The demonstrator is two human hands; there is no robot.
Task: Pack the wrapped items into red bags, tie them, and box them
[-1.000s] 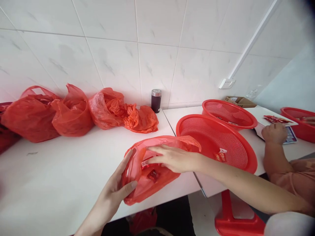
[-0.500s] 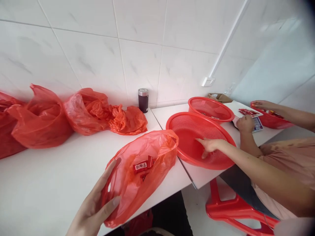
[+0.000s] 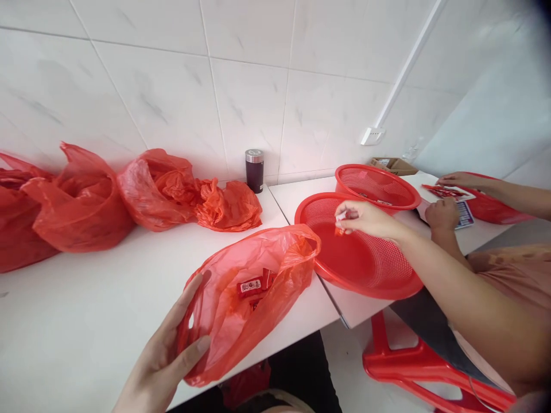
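My left hand (image 3: 166, 350) grips the near left edge of a red plastic bag (image 3: 293, 281), thumb and fingers spread to hold its mouth open. Inside the bag lie several small red wrapped packets (image 3: 249, 287) with printed labels. My right hand (image 3: 357, 221) is over a large red plastic basket (image 3: 370, 289), fingers closed on a small red-and-white wrapped packet (image 3: 341, 218). The visible floor of this basket is bare red plastic, and its sides are perforated.
Several filled red bags (image 3: 81, 212) line the wall at left, beside a dark tumbler (image 3: 254, 172). A second red basket (image 3: 374, 172) stands behind the first. At right, a co-worker's hands (image 3: 443, 212) handle red packets. A red stool (image 3: 413, 361) is below the table.
My right hand has lifted from the floor of the basket and now pinches a small packet. My left hand keeps its hold on the bag. The co-worker's farther hand has moved left to the packets.
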